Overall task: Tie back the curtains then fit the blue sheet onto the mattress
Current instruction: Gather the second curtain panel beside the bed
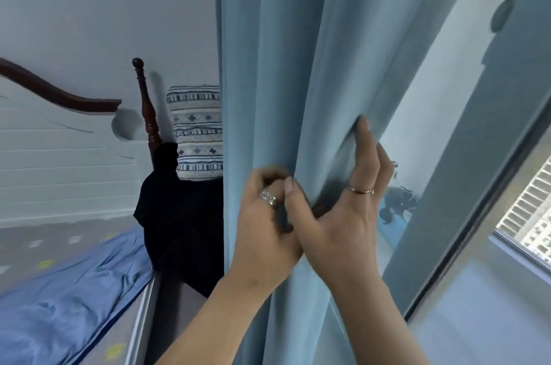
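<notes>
Stage one is underway and nothing is finished yet. The left grip (267,215) is curling its fingers and pinching a small dark tie (284,220) right at the front of the curtain (268,66); the piece is mostly hidden, so I am judging it to be the tieback, not seeing it for sure. The right grip (346,203), touching the left one at the heel, is spreading straight fingers (362,138) up into a fold and pressing the cloth, with its thumb lying beside the dark tie. The curtain is bunching between the two grips but is hanging loose above and below them, with no band closing around it, so the tie-back is looking started, not done. Any second curtain is out of view. The blue sheet (59,305) is lying crumpled well below and to the left of the grips on the mattress (44,242), with no corner tucked that I can see. That whole fitting step is waiting. A dark cloth (179,215) is hanging on the bedpost (146,108) just left of the grips.
</notes>
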